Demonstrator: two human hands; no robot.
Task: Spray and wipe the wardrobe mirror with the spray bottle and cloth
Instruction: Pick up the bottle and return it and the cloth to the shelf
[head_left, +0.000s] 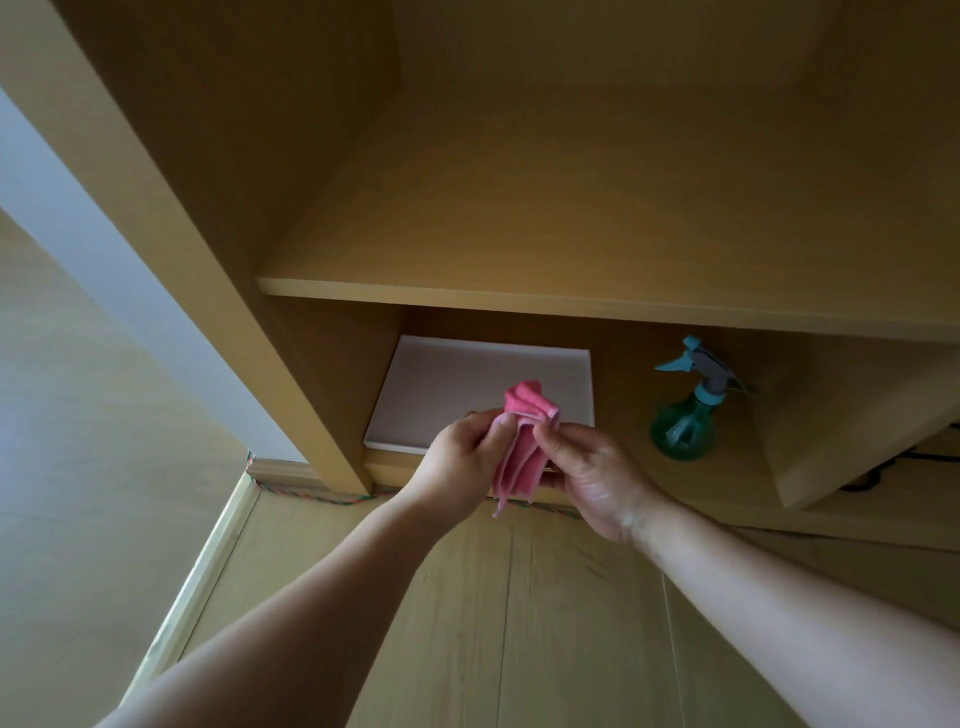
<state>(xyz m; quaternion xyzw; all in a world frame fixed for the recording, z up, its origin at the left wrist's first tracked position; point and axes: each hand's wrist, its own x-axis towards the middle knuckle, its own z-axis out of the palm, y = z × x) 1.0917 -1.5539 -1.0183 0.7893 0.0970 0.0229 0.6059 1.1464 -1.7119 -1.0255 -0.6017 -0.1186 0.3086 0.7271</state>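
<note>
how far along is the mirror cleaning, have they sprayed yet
Early, it seems. Done: nothing visible; no mirror is in view. In hand: the left hand and right hand both hold the pink cloth. Left: the spray bottle stands untouched on the bottom shelf, so spraying and wiping look still to come.

Two hands (467, 457), one cloth (522, 447), one spray bottle (685, 415), one white board (467, 384).

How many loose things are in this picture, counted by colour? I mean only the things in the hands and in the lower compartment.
Pink: 1, the cloth, held by both hands.
Green with a blue sprayer: 1, the spray bottle.
White: 1, the flat board.
Total: 3
</note>
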